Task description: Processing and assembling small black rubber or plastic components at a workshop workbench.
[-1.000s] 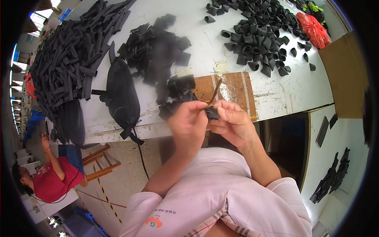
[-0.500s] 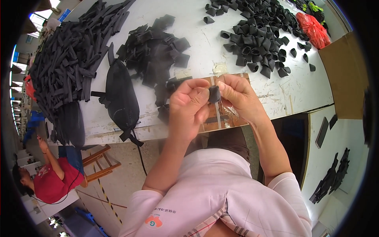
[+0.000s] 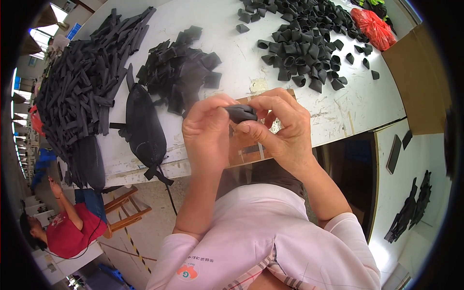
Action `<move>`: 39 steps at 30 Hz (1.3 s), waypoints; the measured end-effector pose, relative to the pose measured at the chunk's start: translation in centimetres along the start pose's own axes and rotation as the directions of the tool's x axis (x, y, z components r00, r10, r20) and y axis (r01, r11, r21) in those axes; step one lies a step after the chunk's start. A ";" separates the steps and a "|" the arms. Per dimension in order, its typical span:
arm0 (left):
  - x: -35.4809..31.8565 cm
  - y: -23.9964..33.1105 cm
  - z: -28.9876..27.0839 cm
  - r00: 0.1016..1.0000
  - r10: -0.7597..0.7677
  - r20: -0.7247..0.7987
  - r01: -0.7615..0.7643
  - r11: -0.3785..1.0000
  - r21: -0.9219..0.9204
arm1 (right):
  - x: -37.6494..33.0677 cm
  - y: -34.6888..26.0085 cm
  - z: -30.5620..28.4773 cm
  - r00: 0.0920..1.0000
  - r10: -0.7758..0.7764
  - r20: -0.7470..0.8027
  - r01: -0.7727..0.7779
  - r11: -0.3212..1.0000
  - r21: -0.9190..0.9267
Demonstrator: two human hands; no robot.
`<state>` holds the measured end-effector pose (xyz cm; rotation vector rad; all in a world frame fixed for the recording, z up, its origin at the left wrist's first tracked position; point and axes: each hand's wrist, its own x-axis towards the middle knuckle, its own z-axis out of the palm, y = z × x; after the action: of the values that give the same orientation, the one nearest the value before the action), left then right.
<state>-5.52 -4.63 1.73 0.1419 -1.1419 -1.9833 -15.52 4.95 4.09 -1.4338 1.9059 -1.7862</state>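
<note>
Our left hand [image 3: 207, 128] and right hand [image 3: 292, 128] pinch a black piece [image 3: 241, 113] between them, fingers [image 3: 271, 102] closed on it, raised over the brown board [image 3: 237, 153]. Beyond, on our tabletop [image 3: 333, 101], lie flat pieces [image 3: 171, 72] leftward and loops [image 3: 309, 34] rightward.

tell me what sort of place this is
Likely a textile workshop or small factory: the left hand and right hand hold a small dark piece before a white worktable bearing heaps of dark strips and short dark loops; a co-worker is nearby.
</note>
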 end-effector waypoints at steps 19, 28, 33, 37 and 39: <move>-1.0 -0.9 -1.9 0.994 -0.007 -0.113 0.029 0.979 0.203 | -0.2 1.5 0.1 0.999 0.021 0.042 -0.017 0.996 -0.090; 2.4 -6.2 -6.6 0.996 -0.054 0.072 -0.079 -0.138 0.987 | 0.5 4.6 -2.3 0.785 0.618 -0.039 -0.527 0.699 0.483; 2.4 -8.7 -8.3 0.958 -0.280 -0.062 -0.035 -0.329 0.944 | -4.3 4.8 -0.8 0.701 0.694 0.168 -0.692 0.603 0.396; 1.6 -9.2 -8.7 0.970 -0.244 -0.024 -0.055 -0.314 0.948 | -5.8 5.2 0.0 0.665 0.659 0.352 -0.744 0.626 0.233; 1.2 -9.1 -8.4 0.977 -0.213 -0.013 -0.059 -0.326 0.944 | -6.1 5.3 0.3 0.670 0.632 0.390 -0.735 0.639 0.229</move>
<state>-7.80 -8.81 -9.75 0.9785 -2.7521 -0.3451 -14.85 8.13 -3.30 -0.6176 1.5397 -1.3593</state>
